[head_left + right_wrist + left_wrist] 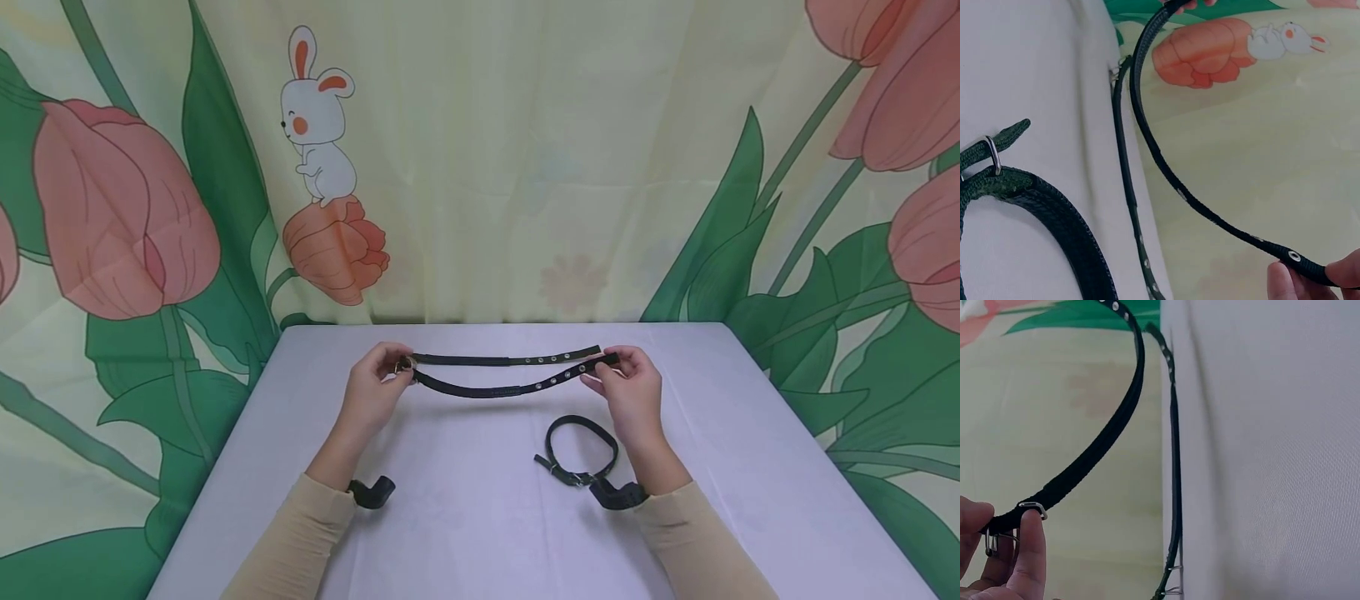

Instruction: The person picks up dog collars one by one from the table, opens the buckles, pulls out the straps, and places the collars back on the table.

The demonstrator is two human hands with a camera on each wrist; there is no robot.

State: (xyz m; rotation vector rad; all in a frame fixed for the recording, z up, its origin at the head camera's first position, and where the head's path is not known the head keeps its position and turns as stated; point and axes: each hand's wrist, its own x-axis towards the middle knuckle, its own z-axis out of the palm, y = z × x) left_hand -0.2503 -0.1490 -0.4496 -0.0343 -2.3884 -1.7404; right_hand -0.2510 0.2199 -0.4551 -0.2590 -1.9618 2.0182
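A dark collar [480, 392] with a row of metal eyelets is stretched between both hands, sagging a little in the middle. My left hand [375, 387] pinches its buckle end; in the left wrist view a finger touches the metal keeper [1034, 507]. At the eyelet end, the right hand [633, 392] pinches the strap between thumb and fingers. Behind it, a second unfastened collar [472, 361] lies along the table's far edge. A third collar [577, 418], fastened into a loop, lies near the right wrist; its buckle [994, 155] shows in the right wrist view.
The table [465, 517] has a white cloth. A curtain [480, 167] printed with tulips and a rabbit hangs right behind the far edge. Black wrist cameras [372, 492] sit on both wrists, the right one close to the looped collar.
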